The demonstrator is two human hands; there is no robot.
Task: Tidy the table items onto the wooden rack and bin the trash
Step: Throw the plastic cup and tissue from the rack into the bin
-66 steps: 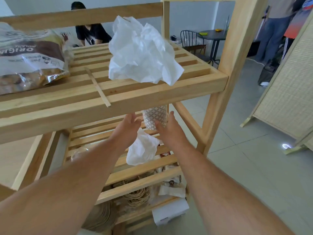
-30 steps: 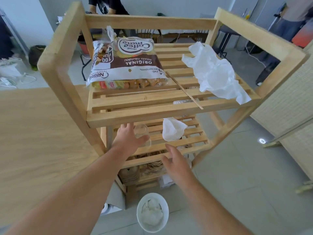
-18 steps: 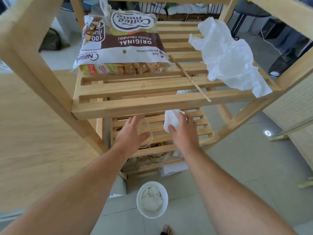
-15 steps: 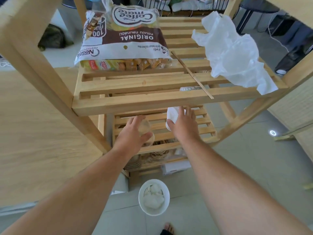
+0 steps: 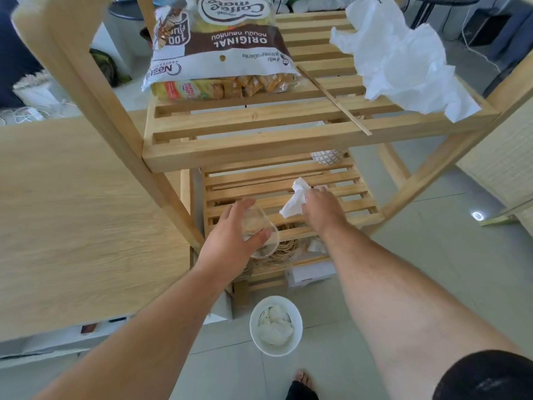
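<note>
My left hand (image 5: 230, 241) grips a clear plastic cup (image 5: 258, 228) tilted over the front of the wooden rack's (image 5: 288, 140) middle shelf. My right hand (image 5: 323, 210) pinches a crumpled white tissue (image 5: 295, 197) above the same shelf. A white bin (image 5: 276, 326) with crumpled paper inside stands on the floor below my hands. On the top shelf lie a brown-and-white creamer bag (image 5: 219, 50), a thin wooden stick (image 5: 333, 101) and a large crumpled white paper (image 5: 401, 59). A patterned cup (image 5: 327, 156) stands at the back of the middle shelf.
A light wooden table (image 5: 72, 212) adjoins the rack on the left. Woven coasters (image 5: 281, 248) and a white box (image 5: 311, 274) sit on the lower shelves. A woven screen (image 5: 501, 157) stands at right. My foot (image 5: 301, 383) is near the bin on the tiled floor.
My right hand closed on the tissue and lifted it off the middle shelf toward me. My left hand kept hold of the clear cup and drew it slightly forward. My view tilted down.
</note>
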